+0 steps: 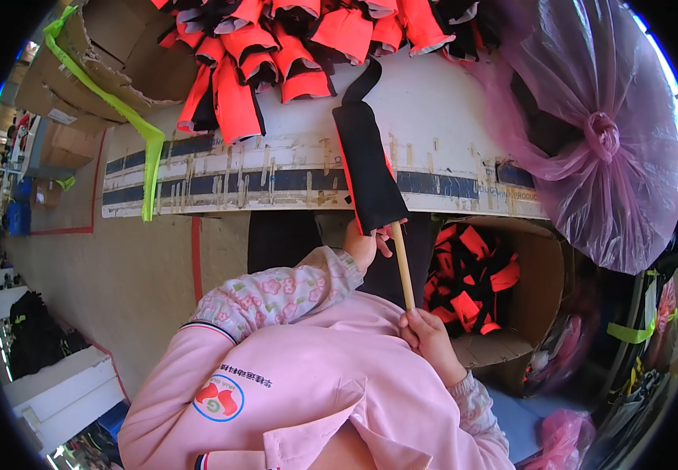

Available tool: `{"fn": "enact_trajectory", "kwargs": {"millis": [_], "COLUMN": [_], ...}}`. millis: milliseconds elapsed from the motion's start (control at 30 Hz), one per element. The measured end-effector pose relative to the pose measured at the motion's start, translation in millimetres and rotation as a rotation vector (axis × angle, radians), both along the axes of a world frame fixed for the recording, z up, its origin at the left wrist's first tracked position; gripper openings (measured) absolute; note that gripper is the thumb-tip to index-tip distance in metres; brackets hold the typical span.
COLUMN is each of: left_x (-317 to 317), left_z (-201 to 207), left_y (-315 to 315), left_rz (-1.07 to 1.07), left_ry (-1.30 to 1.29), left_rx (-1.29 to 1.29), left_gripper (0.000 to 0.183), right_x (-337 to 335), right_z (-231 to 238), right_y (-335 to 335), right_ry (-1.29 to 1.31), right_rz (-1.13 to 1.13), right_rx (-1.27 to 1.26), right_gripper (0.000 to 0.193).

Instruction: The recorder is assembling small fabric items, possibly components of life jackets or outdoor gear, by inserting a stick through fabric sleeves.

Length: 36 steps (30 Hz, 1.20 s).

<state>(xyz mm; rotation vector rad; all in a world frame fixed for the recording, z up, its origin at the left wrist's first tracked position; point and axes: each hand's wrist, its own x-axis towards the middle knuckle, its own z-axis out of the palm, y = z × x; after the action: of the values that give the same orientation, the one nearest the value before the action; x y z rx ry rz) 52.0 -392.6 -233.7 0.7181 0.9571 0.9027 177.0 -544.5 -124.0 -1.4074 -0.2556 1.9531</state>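
A long black fabric piece with bright orange-red side edges lies across the table's near edge, its narrow black strap curling away at the far end. My left hand grips its near end from below, and the fabric covers part of the fingers. A slim wooden stick runs out of that near end toward me; how far it reaches inside is hidden. My right hand is closed round the stick's near end, close to my chest.
Orange-red and black fabric pieces pile up at the table's far side. The white table has a worn, taped front edge. An open carton with similar pieces stands below right. A knotted purple plastic bag bulges at right; yellow-green strip hangs at left.
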Motion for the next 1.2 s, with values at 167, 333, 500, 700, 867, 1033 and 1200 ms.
{"fn": "enact_trajectory", "kwargs": {"millis": [167, 333, 500, 700, 867, 1033, 1200], "left_x": [-4, 1, 2, -9, -41, -28, -15], "left_z": [1, -6, -4, 27, 41, 24, 26], "left_y": [-1, -1, 5, 21, 83, 63, 44], "left_rz": [-0.078, -0.101, -0.108, -0.058, 0.105, -0.141, -0.311], "left_ry": [0.098, 0.102, -0.010, 0.063, 0.024, 0.067, 0.029], "left_rx": [-0.083, -0.073, -0.135, 0.070, 0.109, -0.038, -0.024], "left_gripper": [0.021, 0.021, 0.025, 0.034, 0.026, 0.032, 0.043], "right_x": [-23, -43, -36, 22, 91, 131, 190], "right_z": [-18, -41, -49, -49, -60, -43, -21], "right_y": [39, 89, 86, 49, 5, 70, 174], "right_ry": [0.025, -0.009, -0.054, -0.611, -1.162, -1.450, -2.046], "right_rz": [-0.134, -0.272, -0.227, 0.164, 0.160, -0.011, 0.072], "right_rx": [0.061, 0.118, 0.133, 0.404, 0.807, 0.707, 0.942], "right_gripper": [0.027, 0.026, 0.027, 0.025, 0.014, 0.017, 0.013]}}
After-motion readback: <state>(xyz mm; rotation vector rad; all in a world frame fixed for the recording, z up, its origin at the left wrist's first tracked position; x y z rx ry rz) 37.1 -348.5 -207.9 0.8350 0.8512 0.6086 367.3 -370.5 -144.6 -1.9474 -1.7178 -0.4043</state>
